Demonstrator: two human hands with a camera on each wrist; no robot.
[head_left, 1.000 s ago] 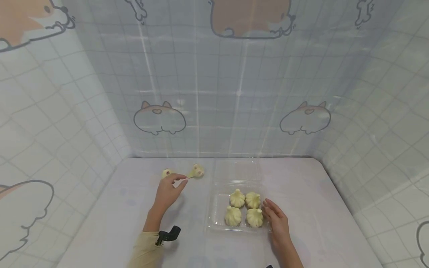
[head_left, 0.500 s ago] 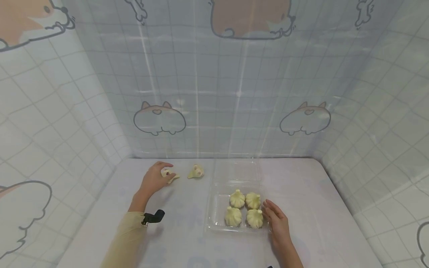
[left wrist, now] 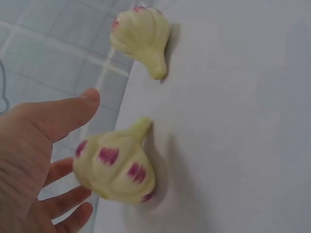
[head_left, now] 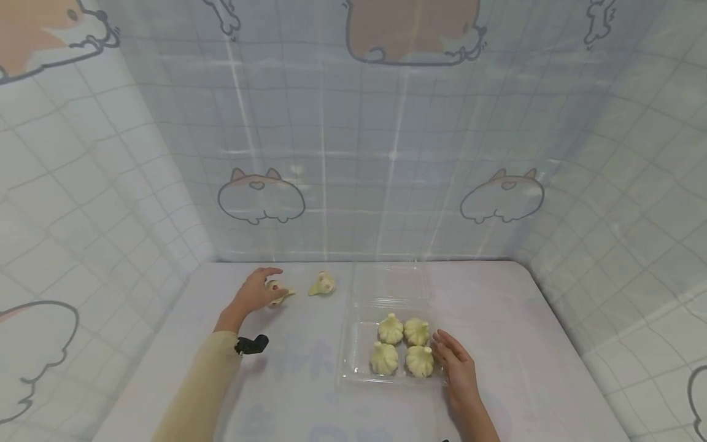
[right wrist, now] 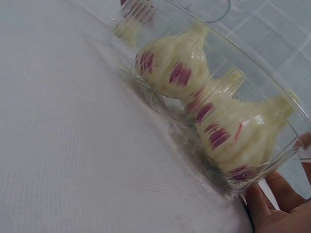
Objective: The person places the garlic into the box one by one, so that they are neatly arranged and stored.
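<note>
Plastic box point(head_left: 360, 336), clear, lower centre of the head view, four garlic bulbs point(head_left: 384, 358) in it, lid point(head_left: 392, 282) hinged open above it. Person's left hand point(head_left: 254, 293), left of centre, sits round a loose bulb point(left wrist: 116, 165) with purple marks: thumb spread wide from the fingers, gap visible under the thumb on my left wrist feed. I can't tell if the fingers touch the bulb. Second bulb point(head_left: 324, 283) lies just right of that one, stem toward lower left. Right hand point(head_left: 458, 371), lower right, has its fingers extended, not pinching, tips at the box's right wall; I can't tell how firmly they press. White table point(head_left: 301, 387) under everything, cartoon-dog sheet point(head_left: 359, 135) behind
</note>
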